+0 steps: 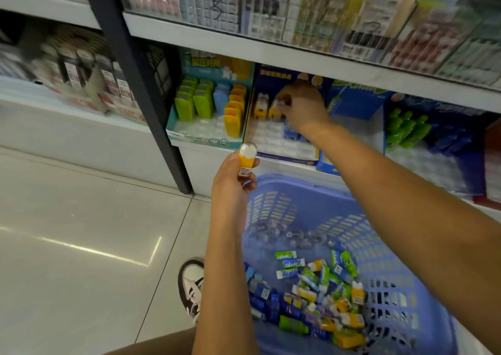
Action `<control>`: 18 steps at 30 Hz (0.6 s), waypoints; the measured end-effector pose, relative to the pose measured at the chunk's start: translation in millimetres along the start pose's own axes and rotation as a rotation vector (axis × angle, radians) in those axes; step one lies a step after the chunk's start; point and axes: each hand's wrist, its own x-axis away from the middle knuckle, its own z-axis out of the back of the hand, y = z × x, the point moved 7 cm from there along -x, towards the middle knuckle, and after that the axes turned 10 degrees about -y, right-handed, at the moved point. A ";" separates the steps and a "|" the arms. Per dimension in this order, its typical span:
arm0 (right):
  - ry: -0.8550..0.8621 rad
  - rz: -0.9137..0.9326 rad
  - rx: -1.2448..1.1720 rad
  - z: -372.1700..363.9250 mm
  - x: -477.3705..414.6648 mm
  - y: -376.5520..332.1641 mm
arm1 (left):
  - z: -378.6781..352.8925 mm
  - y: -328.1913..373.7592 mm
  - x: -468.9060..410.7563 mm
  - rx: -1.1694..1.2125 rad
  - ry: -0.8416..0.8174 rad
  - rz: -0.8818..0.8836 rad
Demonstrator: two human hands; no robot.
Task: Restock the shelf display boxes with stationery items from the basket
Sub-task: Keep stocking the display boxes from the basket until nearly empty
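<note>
A yellow, white-capped stationery piece point(246, 160) stood upright in the left hand point(233, 181), whose fingers curled round its lower half, above the rim of the blue plastic basket point(298, 184). The right hand point(302, 105) reached into the dark blue display box point(272, 79) on the shelf, fingertips pinching a similar yellow piece point(277, 108). Mixed small packets point(320, 295) lay in the basket. A teal display box point(189, 135) stood just left.

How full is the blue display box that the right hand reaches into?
Mostly empty. The box holds a few yellow items and blue items by the right hand; its front slots are bare.
</note>
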 end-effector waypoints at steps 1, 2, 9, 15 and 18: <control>-0.004 0.002 0.003 -1.0 -1.9 1.6 | 0.7 -0.3 -1.3 0.006 -0.016 0.004; -0.005 0.006 0.010 -0.6 -3.5 2.9 | 1.1 -1.0 -2.7 0.009 -0.034 0.009; -0.128 0.030 0.128 -0.5 -18.7 -0.6 | 1.8 -6.1 -6.0 -0.007 -0.078 -0.035; -0.136 -0.021 0.221 -0.5 -1.4 -3.8 | -10.2 2.8 -2.3 -0.047 -0.056 -0.136; -0.076 0.014 -0.164 -2.2 40.5 -13.8 | -13.2 6.7 -0.9 -0.056 -0.013 -0.203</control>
